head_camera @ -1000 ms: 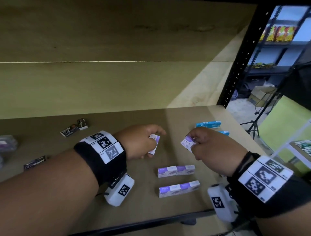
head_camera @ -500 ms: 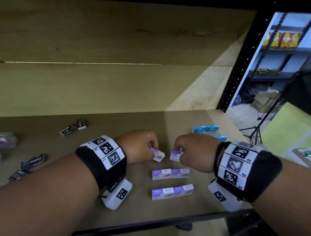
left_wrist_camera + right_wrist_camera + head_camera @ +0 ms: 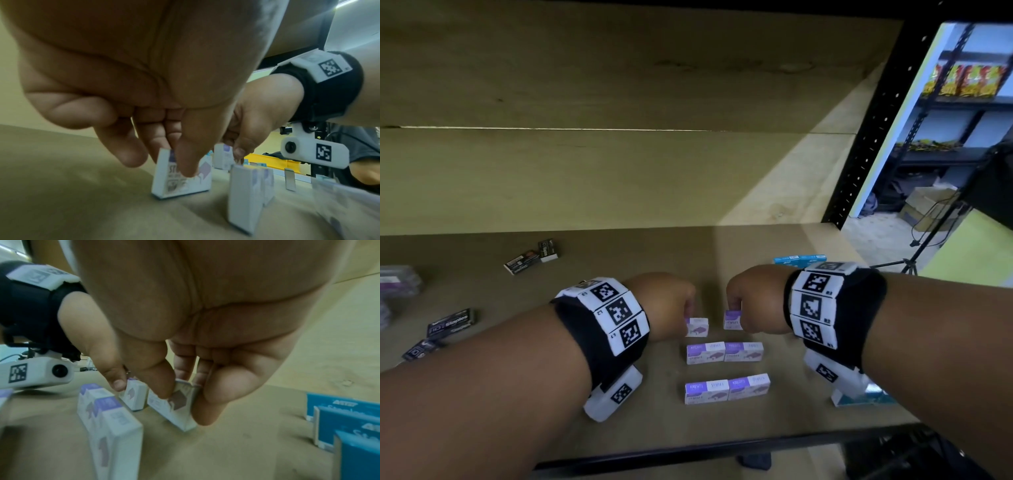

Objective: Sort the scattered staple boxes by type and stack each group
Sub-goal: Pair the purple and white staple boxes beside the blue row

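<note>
Pinching a purple staple box (image 3: 697, 331) in the left hand (image 3: 664, 308), right hand (image 3: 753, 301) pinching another box (image 3: 732, 320) just beside it, both boxes standing on the shelf (image 3: 619, 260).

Two purple-white staple boxes (image 3: 697, 329) (image 3: 732, 320) stand on edge on the shelf (image 3: 619, 260), slightly apart. In front: two side-by-side purple pairs (image 3: 724, 352) (image 3: 726, 388). Blue boxes (image 3: 799, 260) right; black boxes (image 3: 530, 257) (image 3: 450, 323) scattered left.

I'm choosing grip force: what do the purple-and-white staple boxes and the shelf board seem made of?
Purple-and-white staple boxes: apparently thin printed cardboard, smooth and faintly glossy, with folded edges and crisp print. Shelf board: looks like matte brown fibreboard or cardboard, flat, no grain visible.
</note>
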